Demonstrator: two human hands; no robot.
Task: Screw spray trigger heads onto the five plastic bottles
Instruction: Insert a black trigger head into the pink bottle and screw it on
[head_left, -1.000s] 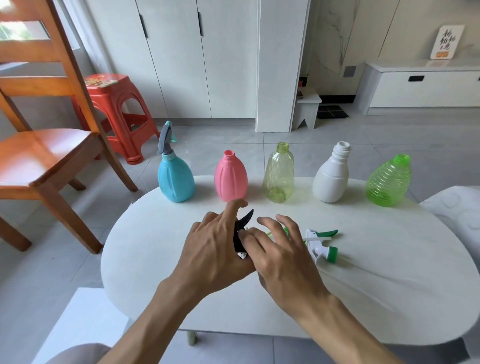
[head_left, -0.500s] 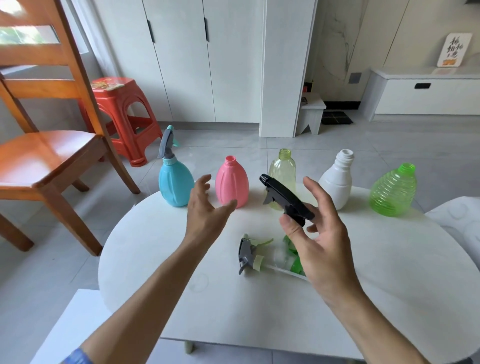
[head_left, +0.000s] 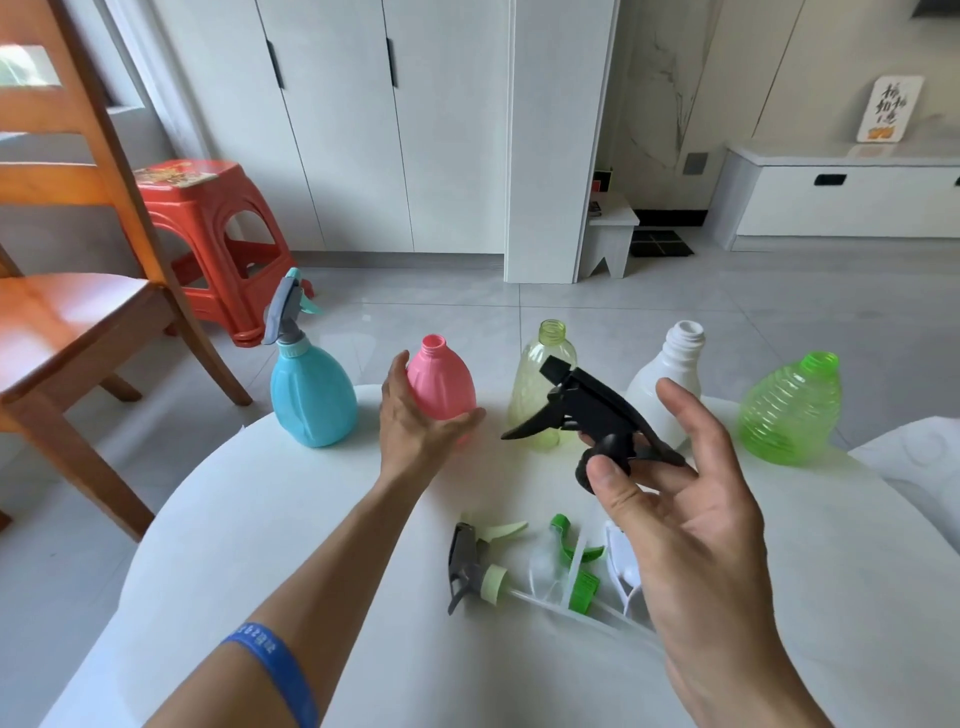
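Five bottles stand in a row at the table's far edge: a blue bottle (head_left: 311, 397) wearing a grey trigger head, then a pink bottle (head_left: 441, 376), a clear yellow bottle (head_left: 537, 384), a white bottle (head_left: 670, 379) and a green ribbed bottle (head_left: 792, 408), all four with bare necks. My left hand (head_left: 415, 421) cups the pink bottle's lower left side, fingers spread around it. My right hand (head_left: 680, 519) holds a black trigger head (head_left: 592, 415) up in front of the yellow and white bottles. Loose trigger heads lie on the table: a grey and pale-green one (head_left: 475, 564), a green one (head_left: 576, 564) and a white one (head_left: 623, 561), partly behind my right hand.
The round white table (head_left: 260, 545) fills the lower view. A wooden chair (head_left: 67, 291) and a red plastic stool (head_left: 208, 228) stand to the left on the tiled floor. White cushioned seating (head_left: 919, 457) touches the table's right side. White cabinets line the back wall.
My right hand lifted the black trigger head off the table. My left hand let go of it and reached forward to the pink bottle.
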